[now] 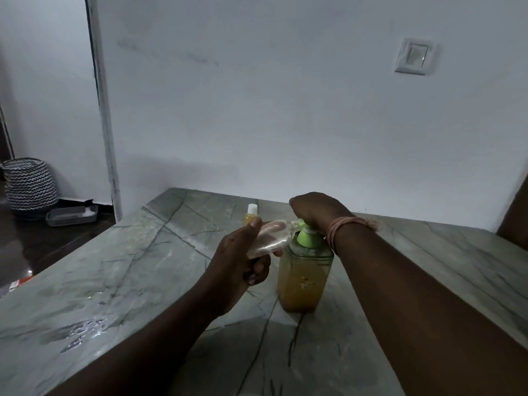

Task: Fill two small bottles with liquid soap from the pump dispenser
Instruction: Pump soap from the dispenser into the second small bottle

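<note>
A square pump dispenser [304,281] with amber soap and a green pump collar stands on the grey marble table [143,267]. My right hand [317,211] rests closed on top of the pump head, hiding it. My left hand [243,261] holds a small clear bottle [271,237] tilted on its side, its mouth against the green nozzle. The clear bottle looks almost empty. Behind my left hand stands a second small bottle [252,215], filled with amber soap and closed with a white cap.
A white wall runs behind the table with a light switch [415,56]. On the dark floor at the left sit a zigzag-patterned basket [30,184] and a flat grey tray [71,215]. The table's left edge drops to the floor.
</note>
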`<state>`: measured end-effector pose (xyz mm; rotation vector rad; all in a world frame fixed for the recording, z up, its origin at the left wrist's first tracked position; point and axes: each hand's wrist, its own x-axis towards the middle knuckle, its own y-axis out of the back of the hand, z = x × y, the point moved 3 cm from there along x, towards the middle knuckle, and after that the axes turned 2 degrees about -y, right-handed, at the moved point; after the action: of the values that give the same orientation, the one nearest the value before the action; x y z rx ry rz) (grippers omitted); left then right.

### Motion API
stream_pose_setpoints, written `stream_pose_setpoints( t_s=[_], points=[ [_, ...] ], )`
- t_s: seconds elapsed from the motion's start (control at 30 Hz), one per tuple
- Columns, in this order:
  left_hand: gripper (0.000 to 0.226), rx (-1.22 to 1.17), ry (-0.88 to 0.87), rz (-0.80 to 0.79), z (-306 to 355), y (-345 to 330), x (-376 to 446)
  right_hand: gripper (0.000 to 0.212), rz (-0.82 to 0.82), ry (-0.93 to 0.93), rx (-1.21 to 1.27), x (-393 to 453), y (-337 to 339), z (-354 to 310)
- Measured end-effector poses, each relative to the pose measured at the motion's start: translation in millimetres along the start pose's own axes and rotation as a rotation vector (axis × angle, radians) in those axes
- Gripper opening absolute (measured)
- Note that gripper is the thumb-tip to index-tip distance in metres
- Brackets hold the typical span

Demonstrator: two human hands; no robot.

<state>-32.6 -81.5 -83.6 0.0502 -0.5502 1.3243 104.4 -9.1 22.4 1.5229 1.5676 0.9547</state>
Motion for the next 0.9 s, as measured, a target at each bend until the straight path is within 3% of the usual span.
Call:
stream_pose_setpoints(
  t_s=[0.17, 0.43, 0.57, 0.77, 0.9],
  points=[
    [0.057, -0.193, 0.076, -0.063, 1, 0, 0, 0.039, -0.092, 0.025, 0.070, -8, 7, -1],
    [0.068, -0.126, 0.065, -0.012, -1, -5, -3, 0.059, -0.090, 0.052, 0.037, -11, 3, -6],
    [0.078, -0.093, 0.057, -0.015, 1, -2, -3, 0.070, -0.076, 0.061, 0.155, -2, -1, -6],
    [0.076, -0.069, 0.049, 0.056, 3, -2, -4, 0.064, -0.071, 0.066, 0.070, 2, -9, -6],
    [0.067, -0.050, 0.054, 0.103, 3, -1, -5, 0.072, -0.186, 0.012, 0.105, -4, -1, -9]
  ],
)
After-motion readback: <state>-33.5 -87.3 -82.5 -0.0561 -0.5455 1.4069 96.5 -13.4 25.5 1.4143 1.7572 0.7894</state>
